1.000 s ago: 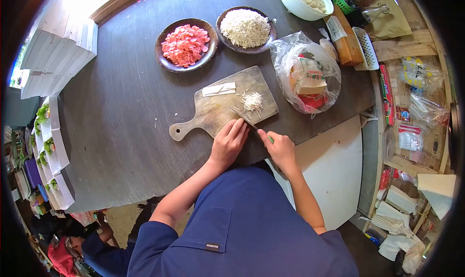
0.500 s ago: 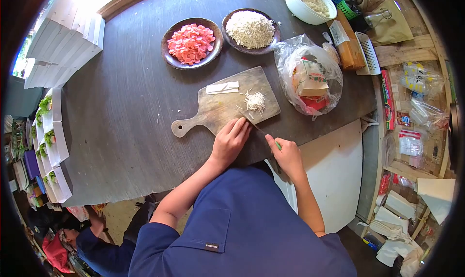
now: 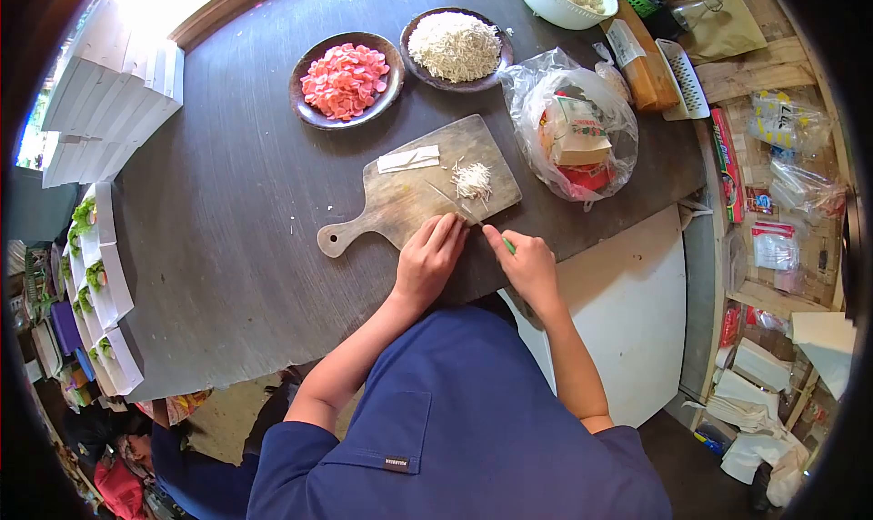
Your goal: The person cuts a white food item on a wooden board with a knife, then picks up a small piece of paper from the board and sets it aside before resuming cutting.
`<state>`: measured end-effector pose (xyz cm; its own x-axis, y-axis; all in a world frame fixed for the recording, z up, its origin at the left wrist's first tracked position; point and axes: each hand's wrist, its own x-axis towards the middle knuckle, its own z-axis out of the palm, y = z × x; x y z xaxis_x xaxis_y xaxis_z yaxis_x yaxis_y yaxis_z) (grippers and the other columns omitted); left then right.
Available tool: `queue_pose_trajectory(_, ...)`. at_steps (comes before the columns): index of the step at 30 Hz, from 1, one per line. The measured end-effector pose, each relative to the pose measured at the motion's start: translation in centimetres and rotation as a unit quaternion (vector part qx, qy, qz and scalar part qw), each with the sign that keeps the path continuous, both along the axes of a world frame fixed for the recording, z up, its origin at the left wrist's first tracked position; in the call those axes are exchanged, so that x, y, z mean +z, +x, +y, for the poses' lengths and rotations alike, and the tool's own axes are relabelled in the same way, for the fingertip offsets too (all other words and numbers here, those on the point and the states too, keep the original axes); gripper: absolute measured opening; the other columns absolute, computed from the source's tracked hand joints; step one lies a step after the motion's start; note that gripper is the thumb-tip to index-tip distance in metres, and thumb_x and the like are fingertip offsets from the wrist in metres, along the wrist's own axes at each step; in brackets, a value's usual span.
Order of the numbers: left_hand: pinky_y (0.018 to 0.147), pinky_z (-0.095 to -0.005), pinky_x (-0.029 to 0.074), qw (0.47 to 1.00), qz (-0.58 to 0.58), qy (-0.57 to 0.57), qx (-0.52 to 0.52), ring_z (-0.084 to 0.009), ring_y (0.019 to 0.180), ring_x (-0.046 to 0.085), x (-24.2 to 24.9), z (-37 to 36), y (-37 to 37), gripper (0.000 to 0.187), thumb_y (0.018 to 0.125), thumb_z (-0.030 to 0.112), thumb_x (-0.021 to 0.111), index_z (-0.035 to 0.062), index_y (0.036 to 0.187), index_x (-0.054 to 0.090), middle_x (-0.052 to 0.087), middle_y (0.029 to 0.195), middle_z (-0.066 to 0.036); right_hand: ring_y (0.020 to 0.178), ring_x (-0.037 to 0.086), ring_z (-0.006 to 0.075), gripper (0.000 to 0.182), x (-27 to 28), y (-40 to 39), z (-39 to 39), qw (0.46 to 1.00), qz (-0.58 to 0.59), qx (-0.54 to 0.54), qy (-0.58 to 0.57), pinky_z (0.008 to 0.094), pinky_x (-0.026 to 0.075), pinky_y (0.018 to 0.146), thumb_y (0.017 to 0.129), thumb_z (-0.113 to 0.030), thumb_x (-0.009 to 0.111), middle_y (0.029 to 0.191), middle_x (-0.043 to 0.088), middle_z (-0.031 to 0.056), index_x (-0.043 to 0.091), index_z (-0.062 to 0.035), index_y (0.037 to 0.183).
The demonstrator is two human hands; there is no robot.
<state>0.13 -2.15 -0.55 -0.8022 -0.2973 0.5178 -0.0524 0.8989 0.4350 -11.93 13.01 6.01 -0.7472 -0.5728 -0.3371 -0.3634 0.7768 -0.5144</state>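
Observation:
My right hand (image 3: pixel 529 270) is closed around the green handle of a knife (image 3: pixel 509 245). Its thin blade reaches left over the near edge of the wooden cutting board (image 3: pixel 386 197). Beside the blade, my left hand (image 3: pixel 427 261) presses its bent fingers together on the board; what lies under the fingertips is hidden. A small heap of thin white shreds (image 3: pixel 472 182) sits on the board's right part. Flat white slices (image 3: pixel 408 159) lie along its far side.
Behind the board stand a bowl of pink slices (image 3: pixel 344 82) and a bowl of white shreds (image 3: pixel 455 47). A clear plastic bag (image 3: pixel 607 147) with packages sits right. White boxes with greens (image 3: pixel 109 279) line the left edge. Another person's dark sleeve (image 3: pixel 195 470) shows lower left.
The knife and my right hand have moved slightly up and left, with the blade now reaching farther over the board. My left hand stays pressed at the board's near edge. The view has shifted slightly.

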Motion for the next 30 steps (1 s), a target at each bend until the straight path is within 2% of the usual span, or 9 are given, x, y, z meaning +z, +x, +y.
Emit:
queue_pose_trajectory(2,0.093,-0.0363,0.060,1.000,0.007,0.004,0.002,-0.0258,0.107,0.071,0.1,0.0,-0.1,0.026,0.090,0.009,0.079,-0.0040,0.112,0.074,0.070,0.118,-0.011,0.076,0.068,0.0525,0.072,0.5,-0.4,0.6,0.999,-0.044,-0.020,-0.013,0.0578,0.052,0.069,0.108,-0.064,0.056,0.071,0.066,0.0280,0.064,-0.0003,0.075)
queue_pose_trajectory(15,0.095,-0.0349,0.059,1.000,-0.002,-0.002,0.000,-0.0245,0.108,0.070,0.3,-0.1,-0.1,0.024,0.091,0.010,0.079,-0.0033,0.111,0.076,0.070,0.118,-0.011,0.076,0.067,0.0517,0.074,0.8,0.2,3.0,0.998,-0.059,-0.021,0.023,0.0566,0.052,0.070,0.107,-0.065,0.055,0.072,0.065,0.0284,0.065,0.0009,0.076)
queue_pose_trajectory(17,0.096,-0.0348,0.059,1.000,-0.004,-0.011,0.002,-0.0244,0.109,0.069,0.4,0.0,0.0,0.025,0.092,0.011,0.078,-0.0034,0.113,0.075,0.070,0.120,-0.010,0.076,0.067,0.0511,0.074,1.2,-0.1,2.4,0.995,-0.093,-0.022,0.027,0.0554,0.052,0.070,0.107,-0.065,0.054,0.071,0.065,0.0269,0.065,0.0004,0.076)
queue_pose_trajectory(21,0.096,-0.0352,0.059,1.000,-0.005,0.013,-0.005,-0.0251,0.110,0.068,0.3,0.2,0.0,0.028,0.093,0.011,0.077,-0.0041,0.116,0.074,0.068,0.121,-0.011,0.075,0.067,0.0499,0.073,-0.6,0.0,1.6,0.997,-0.073,-0.026,-0.008,0.0544,0.052,0.070,0.108,-0.066,0.054,0.071,0.065,0.0256,0.066,-0.0001,0.076)
queue_pose_trajectory(23,0.097,-0.0358,0.059,0.999,-0.002,-0.039,0.029,-0.0261,0.110,0.068,0.8,0.1,0.1,0.030,0.094,0.011,0.076,-0.0050,0.119,0.073,0.067,0.120,-0.012,0.074,0.067,0.0497,0.073,-0.8,-0.1,0.8,0.998,-0.053,-0.017,-0.013,0.0543,0.051,0.070,0.108,-0.065,0.054,0.071,0.064,0.0255,0.067,-0.0006,0.077)
queue_pose_trajectory(30,0.098,-0.0365,0.058,0.999,-0.023,-0.040,0.006,-0.0267,0.111,0.067,0.0,0.3,0.4,0.032,0.093,0.011,0.076,-0.0055,0.120,0.072,0.066,0.119,-0.012,0.074,0.064,0.0515,0.074,1.4,0.1,2.2,0.998,-0.058,-0.028,0.008,0.0547,0.051,0.069,0.108,-0.065,0.055,0.070,0.063,0.0266,0.065,0.0007,0.075)
